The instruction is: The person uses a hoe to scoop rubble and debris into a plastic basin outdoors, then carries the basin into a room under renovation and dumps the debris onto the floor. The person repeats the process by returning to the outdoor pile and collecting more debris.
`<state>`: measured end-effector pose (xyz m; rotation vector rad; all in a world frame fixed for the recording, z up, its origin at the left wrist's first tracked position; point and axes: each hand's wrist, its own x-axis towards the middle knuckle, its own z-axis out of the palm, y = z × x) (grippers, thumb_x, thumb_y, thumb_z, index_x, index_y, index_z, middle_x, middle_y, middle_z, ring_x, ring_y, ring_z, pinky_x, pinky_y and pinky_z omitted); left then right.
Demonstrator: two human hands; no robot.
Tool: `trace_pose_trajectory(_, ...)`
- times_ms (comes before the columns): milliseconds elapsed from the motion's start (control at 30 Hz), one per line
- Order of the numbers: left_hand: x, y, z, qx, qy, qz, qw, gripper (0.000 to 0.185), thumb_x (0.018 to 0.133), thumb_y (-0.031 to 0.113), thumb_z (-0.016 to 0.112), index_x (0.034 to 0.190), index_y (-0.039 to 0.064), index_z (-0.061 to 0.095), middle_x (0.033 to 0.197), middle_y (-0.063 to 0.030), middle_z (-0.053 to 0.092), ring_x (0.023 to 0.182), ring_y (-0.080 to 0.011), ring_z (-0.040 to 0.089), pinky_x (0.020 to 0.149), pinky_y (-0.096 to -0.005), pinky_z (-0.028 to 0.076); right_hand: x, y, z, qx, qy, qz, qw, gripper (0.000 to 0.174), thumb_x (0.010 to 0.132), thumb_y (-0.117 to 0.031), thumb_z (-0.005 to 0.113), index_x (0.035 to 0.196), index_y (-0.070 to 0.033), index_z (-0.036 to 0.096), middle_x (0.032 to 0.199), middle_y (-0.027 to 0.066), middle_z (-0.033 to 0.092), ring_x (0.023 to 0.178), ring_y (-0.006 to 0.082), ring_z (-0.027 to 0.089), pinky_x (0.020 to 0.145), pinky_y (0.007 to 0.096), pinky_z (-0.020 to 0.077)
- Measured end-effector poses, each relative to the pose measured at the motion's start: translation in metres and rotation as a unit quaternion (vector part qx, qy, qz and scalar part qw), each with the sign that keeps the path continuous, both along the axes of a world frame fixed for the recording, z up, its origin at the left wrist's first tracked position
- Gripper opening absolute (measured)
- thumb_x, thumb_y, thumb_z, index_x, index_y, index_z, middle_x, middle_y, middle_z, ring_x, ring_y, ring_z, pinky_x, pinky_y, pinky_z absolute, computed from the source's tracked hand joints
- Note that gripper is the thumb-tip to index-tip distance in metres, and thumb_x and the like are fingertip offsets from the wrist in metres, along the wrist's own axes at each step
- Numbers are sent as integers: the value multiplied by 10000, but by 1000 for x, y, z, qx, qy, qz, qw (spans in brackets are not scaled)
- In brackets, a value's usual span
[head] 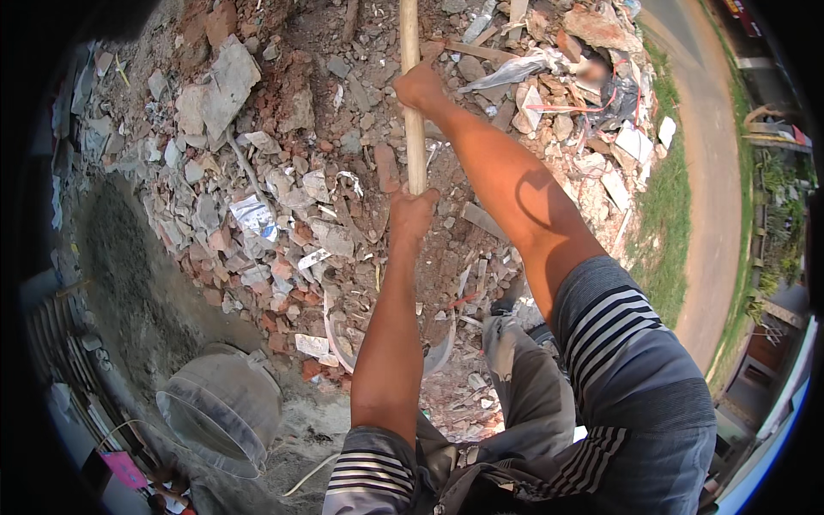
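Note:
Both my hands grip a pale wooden tool handle (415, 151) that runs up past the top of the view, so its working end is hidden. My left hand (413, 212) is closed around the lower end. Higher up the shaft, my right hand (420, 90) is wrapped around it, with the arm reaching in from the right. Under the handle lies a heap of broken brick, soil and concrete rubble (360, 122). A round pan (441, 354) with a pale rim stands near my feet, partly covered by my left forearm, with debris inside it.
A grey tub (222, 399) lies tilted at lower left beside dark sandy ground (129, 257). Concrete slabs (228, 87) stick out of the heap at upper left. Plastic sheeting (515, 69) and red strapping (566, 109) lie at upper right. Grass (663, 212) and a road (711, 161) border the right side.

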<state>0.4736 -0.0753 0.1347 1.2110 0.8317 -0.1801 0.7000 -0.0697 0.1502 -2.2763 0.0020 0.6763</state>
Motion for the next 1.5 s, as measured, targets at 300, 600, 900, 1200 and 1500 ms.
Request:
trace_pose_trajectory(300, -108, -63, -12, -126, 48, 80, 988, 210, 800, 79, 644, 971, 16, 539, 654, -8, 526, 464, -81, 464, 403, -241, 356, -118, -29, -45, -52, 54, -29, 997, 545, 812, -201, 694, 1211, 92, 464, 1162, 305, 614, 1086, 403, 631, 899, 433, 535)
trace_pose_trajectory(600, -213, -116, 52, -117, 122, 46, 985, 241, 770, 74, 645, 993, -1, 591, 683, -26, 558, 465, -85, 449, 420, -262, 358, -229, -100, -46, -120, 123, -48, 984, 424, 817, -135, 679, 1132, 99, 518, 1074, 293, 638, 995, 401, 657, 822, 439, 549)
trace_pose_trajectory(900, -322, -101, 122, -48, 250, -134, 958, 382, 738, 177, 690, 1065, -13, 637, 878, -193, 693, 819, -314, 668, 761, -402, 503, -344, -149, -13, -11, 302, -205, 931, 322, 841, -73, 649, 1093, 87, 529, 802, 166, 592, 562, 261, 605, 437, 405, 509)
trace_pose_trajectory(1200, -430, -29, 250, 108, 303, -297, 899, 382, 738, 255, 699, 1029, 12, 651, 862, -228, 688, 823, -394, 671, 768, -426, 515, -484, -146, 35, 173, 482, -381, 770, 199, 847, -87, 649, 1000, -8, 549, 783, 110, 560, 593, 229, 582, 498, 417, 508)
trace_pose_trajectory(1500, -484, 1, 293, 97, 380, -292, 872, 351, 716, 268, 726, 955, 14, 689, 810, -216, 689, 776, -336, 697, 723, -404, 525, -549, -122, 59, 275, 545, -443, 657, 81, 849, -116, 622, 823, -63, 566, 720, 48, 501, 597, 193, 510, 540, 360, 460)
